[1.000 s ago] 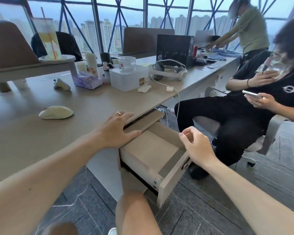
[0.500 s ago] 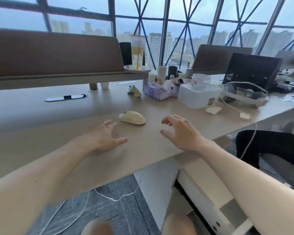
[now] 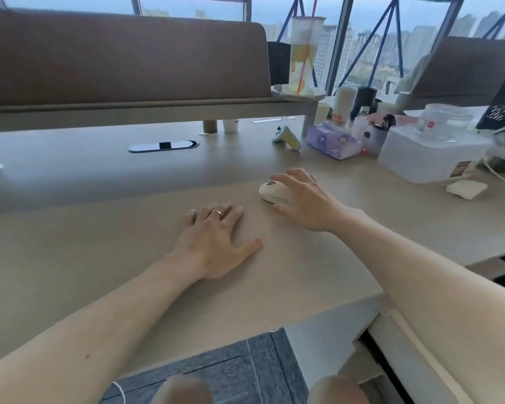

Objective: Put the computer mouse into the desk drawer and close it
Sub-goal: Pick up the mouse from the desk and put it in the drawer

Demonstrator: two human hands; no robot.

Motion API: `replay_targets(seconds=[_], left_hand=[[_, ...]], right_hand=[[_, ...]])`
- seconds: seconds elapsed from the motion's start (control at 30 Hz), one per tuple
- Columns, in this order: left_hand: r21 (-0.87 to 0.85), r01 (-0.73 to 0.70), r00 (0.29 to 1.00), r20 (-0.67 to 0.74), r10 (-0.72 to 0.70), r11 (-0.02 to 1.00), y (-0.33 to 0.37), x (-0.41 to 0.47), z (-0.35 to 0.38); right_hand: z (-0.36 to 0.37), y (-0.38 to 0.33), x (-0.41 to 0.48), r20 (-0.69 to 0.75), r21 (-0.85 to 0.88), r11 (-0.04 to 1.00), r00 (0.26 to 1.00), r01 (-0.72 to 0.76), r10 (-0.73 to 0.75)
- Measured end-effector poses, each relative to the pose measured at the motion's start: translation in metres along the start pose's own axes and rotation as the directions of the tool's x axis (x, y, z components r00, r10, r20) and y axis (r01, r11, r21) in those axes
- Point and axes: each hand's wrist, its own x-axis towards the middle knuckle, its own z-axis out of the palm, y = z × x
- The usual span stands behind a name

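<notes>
Nearest, the left hand (image 3: 216, 240) lies flat and empty, fingers spread, on the pale wooden table (image 3: 99, 258). Just beyond, the right hand (image 3: 301, 199) cups the cream plastic computer mouse (image 3: 270, 192), whose long axis runs leftward from the palm.

Cream mouse on the desk, drawer open at lower right

The computer mouse (image 3: 270, 191) is a cream-white, rounded shape lying flat on the beige desktop, right of centre, its right half covered by a hand. The desk drawer (image 3: 389, 339) stands pulled out below the desk's near right edge; only its pale side wall shows.
</notes>
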Motion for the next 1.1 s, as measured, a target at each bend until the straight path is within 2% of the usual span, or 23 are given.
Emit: replay_targets(seconds=[0.17,0.47,0.63,0.77,0.87,1.1], left_hand=[[-0.002,-0.001,1.0,-0.025,0.001,1.0,-0.001,0.001,0.001],[0.002,-0.002,1.0,-0.028,0.002,1.0,0.0,0.0,0.001],[-0.006,-0.003,1.0,-0.011,0.003,1.0,0.0,-0.001,-0.002],[0.012,-0.013,1.0,-0.004,0.013,1.0,0.004,-0.002,-0.007],[-0.014,-0.06,0.998,0.019,0.06,0.998,0.029,-0.003,-0.009],[-0.09,-0.274,0.96,0.036,0.278,0.958,0.136,-0.02,0.006]], right_hand=[[0.016,0.011,0.007,0.022,0.021,1.0,1.0,0.02,-0.02],[0.027,0.016,0.008,-0.077,0.059,0.998,0.997,0.034,-0.029],[0.006,0.017,-0.019,-0.162,0.113,0.993,0.987,0.017,0.002],[-0.029,0.026,-0.061,-0.201,0.091,0.995,0.978,-0.034,0.052],[-0.052,0.043,-0.101,-0.219,0.045,0.994,0.97,-0.098,0.105],[-0.098,0.078,-0.2,-0.272,0.003,0.969,0.932,-0.248,0.239]])
